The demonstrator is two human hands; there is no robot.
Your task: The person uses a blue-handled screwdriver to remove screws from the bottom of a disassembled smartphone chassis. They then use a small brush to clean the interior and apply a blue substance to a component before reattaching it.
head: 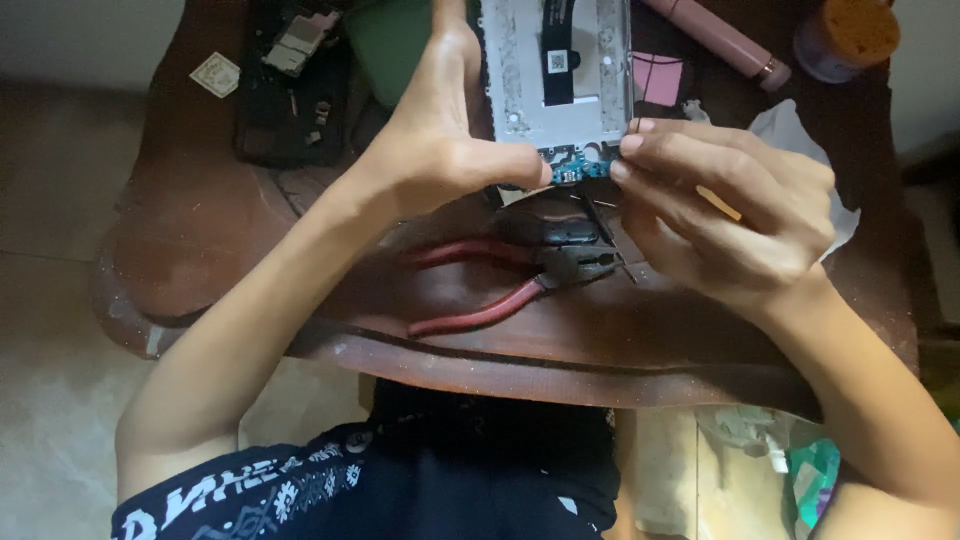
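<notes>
An opened phone frame (520, 90), silver inside with a black ribbon part, lies face down on a dark wooden table (200, 240). At its lower edge sits a small blue-green circuit board (580, 171). My left hand (440, 130) braces the frame's left side, its thumb pressing beside the board. From the right, my right hand (725, 215) pinches the board's end between thumb and forefinger. A thin yellow-tipped tool (720, 203) lies under the right hand's fingers.
Red-handled pliers (500, 280) lie on the table just below the hands. A black phone back with parts (290, 80) rests at upper left, beside a small white square (216, 74). A pink tube (715, 35), an orange-lidded jar (845, 38) and crumpled white tissue (800, 135) sit at upper right.
</notes>
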